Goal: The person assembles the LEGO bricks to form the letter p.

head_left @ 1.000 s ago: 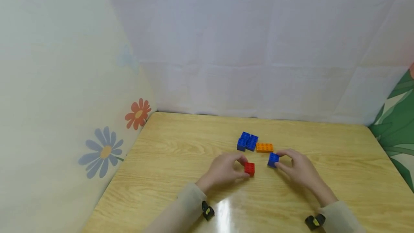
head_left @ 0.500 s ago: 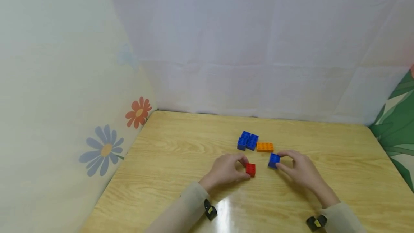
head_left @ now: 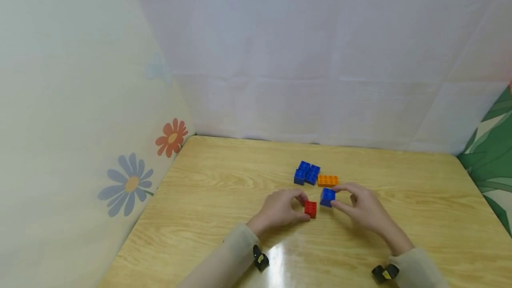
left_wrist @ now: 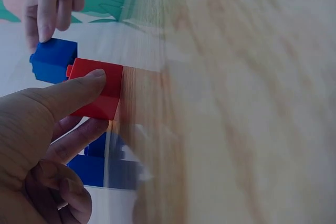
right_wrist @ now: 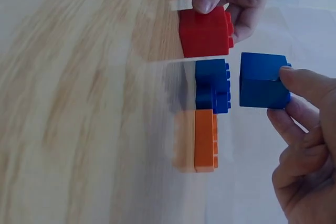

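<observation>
My left hand (head_left: 282, 209) pinches a red toy brick (head_left: 310, 209) between thumb and fingers; in the left wrist view the red brick (left_wrist: 100, 87) stands on the tabletop. My right hand (head_left: 362, 206) grips a blue square brick (head_left: 327, 197) by thumb and fingertips, just right of the red one. In the right wrist view this blue brick (right_wrist: 262, 80) is lifted off the table, higher than the red brick (right_wrist: 205, 32) and apart from it. Studs on both bricks face up.
Behind the hands lie several blue bricks (head_left: 307, 173) in a cluster, with a flat orange brick (head_left: 328, 181) beside them on the right. The wooden table (head_left: 224, 181) meets a white cloth backdrop (head_left: 264, 66) at its far edge.
My right hand has moved left with the blue brick, bringing it closer to the red one. My left hand has stayed nearly still, still holding the red brick.
</observation>
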`<state>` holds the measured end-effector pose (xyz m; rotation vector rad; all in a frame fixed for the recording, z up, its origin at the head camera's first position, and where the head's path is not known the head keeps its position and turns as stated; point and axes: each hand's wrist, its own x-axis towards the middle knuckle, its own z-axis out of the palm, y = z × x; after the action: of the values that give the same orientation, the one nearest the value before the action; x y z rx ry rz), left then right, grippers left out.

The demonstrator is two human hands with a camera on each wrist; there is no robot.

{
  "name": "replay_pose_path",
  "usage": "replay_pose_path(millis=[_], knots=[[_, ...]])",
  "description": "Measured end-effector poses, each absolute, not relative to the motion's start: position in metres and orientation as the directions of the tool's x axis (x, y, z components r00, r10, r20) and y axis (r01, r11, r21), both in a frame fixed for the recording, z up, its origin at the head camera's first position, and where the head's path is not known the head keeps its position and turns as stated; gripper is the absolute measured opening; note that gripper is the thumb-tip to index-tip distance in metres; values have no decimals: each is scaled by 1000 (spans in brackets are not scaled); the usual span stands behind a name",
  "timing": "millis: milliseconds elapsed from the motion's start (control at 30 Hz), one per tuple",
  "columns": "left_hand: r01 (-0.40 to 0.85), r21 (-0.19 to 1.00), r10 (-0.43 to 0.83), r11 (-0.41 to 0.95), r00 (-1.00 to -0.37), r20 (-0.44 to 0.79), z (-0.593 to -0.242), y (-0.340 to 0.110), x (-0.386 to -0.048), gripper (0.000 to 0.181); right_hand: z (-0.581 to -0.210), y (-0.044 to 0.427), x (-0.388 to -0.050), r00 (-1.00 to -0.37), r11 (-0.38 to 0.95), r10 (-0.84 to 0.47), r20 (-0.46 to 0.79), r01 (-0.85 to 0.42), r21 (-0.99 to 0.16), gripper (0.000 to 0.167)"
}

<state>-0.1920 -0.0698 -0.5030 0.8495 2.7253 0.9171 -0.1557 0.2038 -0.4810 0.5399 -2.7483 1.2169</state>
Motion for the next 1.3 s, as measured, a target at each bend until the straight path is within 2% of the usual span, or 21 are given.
replay_pose_path(millis=[600, 867, 1300], knots=[[496, 595, 583, 633, -811, 55, -504, -64, -195, 31, -481, 176, -157, -887, 531, -376, 267, -442, -723, 34], [493, 595, 589, 635, -807, 40, -505, -62, -194, 30, -488, 174, -154, -890, 509, -365, 274, -437, -742, 30], [505, 586, 591, 634, -805, 55, -504, -61, -193, 29, -489, 172, -156, -876, 531, -374, 304, -471, -705, 29]])
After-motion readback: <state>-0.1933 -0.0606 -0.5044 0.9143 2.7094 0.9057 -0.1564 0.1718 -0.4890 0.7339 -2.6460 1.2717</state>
